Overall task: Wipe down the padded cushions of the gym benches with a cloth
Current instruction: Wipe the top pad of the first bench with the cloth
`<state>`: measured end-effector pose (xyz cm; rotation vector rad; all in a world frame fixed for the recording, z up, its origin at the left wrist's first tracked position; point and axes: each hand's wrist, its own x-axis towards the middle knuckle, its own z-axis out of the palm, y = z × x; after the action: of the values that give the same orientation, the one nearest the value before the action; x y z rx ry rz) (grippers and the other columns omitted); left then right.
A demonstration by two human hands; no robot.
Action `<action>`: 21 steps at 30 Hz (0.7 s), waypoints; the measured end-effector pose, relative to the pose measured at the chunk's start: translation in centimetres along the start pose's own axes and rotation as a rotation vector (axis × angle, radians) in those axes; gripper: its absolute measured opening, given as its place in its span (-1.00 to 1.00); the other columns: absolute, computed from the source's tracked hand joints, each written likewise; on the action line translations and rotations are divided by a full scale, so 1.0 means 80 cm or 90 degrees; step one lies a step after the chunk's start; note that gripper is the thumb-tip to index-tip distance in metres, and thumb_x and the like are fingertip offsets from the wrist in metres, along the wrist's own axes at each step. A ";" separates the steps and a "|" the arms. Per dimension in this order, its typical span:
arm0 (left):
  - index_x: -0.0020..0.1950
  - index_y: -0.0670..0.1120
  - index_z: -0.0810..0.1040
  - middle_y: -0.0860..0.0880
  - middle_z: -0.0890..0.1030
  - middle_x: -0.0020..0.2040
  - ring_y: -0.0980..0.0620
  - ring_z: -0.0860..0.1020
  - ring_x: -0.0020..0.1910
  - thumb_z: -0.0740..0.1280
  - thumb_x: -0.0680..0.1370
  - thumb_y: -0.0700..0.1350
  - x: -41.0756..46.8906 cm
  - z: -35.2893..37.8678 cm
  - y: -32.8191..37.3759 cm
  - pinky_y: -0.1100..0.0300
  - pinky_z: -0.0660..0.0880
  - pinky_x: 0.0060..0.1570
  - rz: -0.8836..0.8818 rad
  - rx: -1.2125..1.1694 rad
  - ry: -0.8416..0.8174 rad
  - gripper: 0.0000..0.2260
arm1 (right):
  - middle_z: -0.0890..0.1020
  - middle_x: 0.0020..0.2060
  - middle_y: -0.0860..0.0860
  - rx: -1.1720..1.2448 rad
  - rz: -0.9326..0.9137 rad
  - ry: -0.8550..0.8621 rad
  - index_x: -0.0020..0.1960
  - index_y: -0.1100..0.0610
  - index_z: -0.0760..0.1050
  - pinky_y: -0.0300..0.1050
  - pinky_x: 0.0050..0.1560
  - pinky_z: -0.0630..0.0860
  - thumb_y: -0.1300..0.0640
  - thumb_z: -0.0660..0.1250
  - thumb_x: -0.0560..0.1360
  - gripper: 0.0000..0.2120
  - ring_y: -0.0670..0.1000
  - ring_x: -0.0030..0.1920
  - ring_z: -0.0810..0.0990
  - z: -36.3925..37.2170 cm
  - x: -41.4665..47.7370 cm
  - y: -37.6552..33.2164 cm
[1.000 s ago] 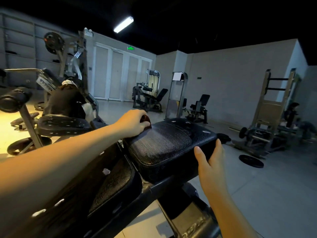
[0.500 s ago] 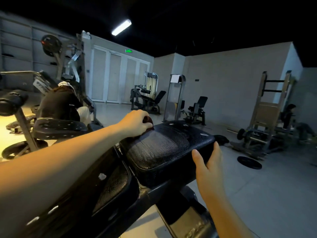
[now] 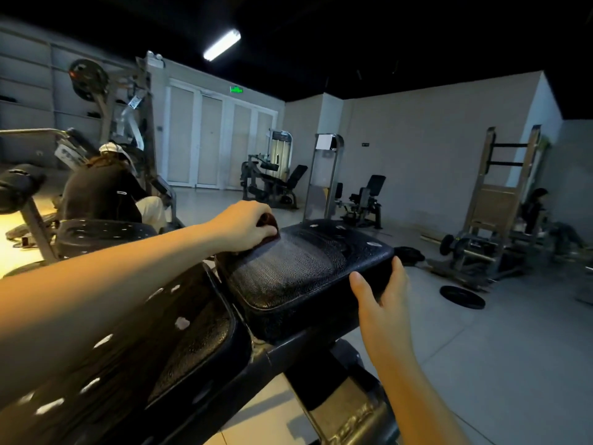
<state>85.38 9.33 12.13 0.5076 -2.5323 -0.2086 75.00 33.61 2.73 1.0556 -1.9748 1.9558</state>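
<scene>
A black padded seat cushion (image 3: 305, 271) of a gym bench fills the middle of the view, with a longer black back pad (image 3: 134, 348) below it to the left. My left hand (image 3: 244, 224) grips a dark reddish cloth (image 3: 268, 224) and presses it onto the cushion's far left corner. A damp streak shows on the pad beside the cloth. My right hand (image 3: 382, 297) holds the cushion's near right edge, thumb on the side and fingers wrapped round the rim.
A person in black (image 3: 102, 194) sits at a machine to the left, beside another black pad (image 3: 102, 234). Weight machines (image 3: 272, 184) stand near the back wall. A rack (image 3: 494, 213) and a loose weight plate (image 3: 462, 297) lie on the floor to the right.
My left hand with the cloth stays at the cushion's far left corner, shifting only slightly. My right hand keeps its hold on the right edge. The camera view has drifted a little.
</scene>
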 end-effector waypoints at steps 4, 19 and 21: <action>0.01 0.03 0.57 0.12 0.59 -0.06 0.08 0.58 -0.01 0.42 0.60 -0.02 -0.030 0.006 0.061 0.18 0.46 0.01 0.149 -0.148 -0.006 -0.93 | 0.24 0.29 -0.27 0.010 0.009 0.001 0.64 -0.02 0.04 -0.26 0.27 0.28 0.01 0.34 0.62 -0.29 -0.24 0.28 0.26 -0.001 0.000 -0.003; 0.08 -0.02 0.62 0.08 0.64 -0.01 0.05 0.60 0.03 0.42 0.60 -0.01 -0.031 0.010 0.078 0.21 0.48 0.00 0.163 -0.151 -0.014 -0.88 | 0.26 0.41 -0.18 -0.001 -0.005 0.008 0.64 -0.03 0.04 -0.14 0.37 0.27 -0.03 0.34 0.60 -0.27 -0.20 0.35 0.27 0.000 0.002 -0.002; 0.07 0.02 0.61 0.14 0.64 -0.02 0.18 0.59 -0.01 0.42 0.60 -0.03 -0.058 0.008 0.099 0.28 0.50 0.00 0.253 -0.194 -0.062 -0.92 | 0.26 0.31 -0.22 -0.003 -0.007 0.009 0.62 -0.03 0.09 -0.22 0.27 0.26 0.00 0.35 0.60 -0.31 -0.24 0.27 0.27 -0.001 0.004 -0.001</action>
<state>86.18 18.46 11.29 -0.1268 -2.5678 -0.4671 74.77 33.57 2.98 1.0463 -1.9605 1.9470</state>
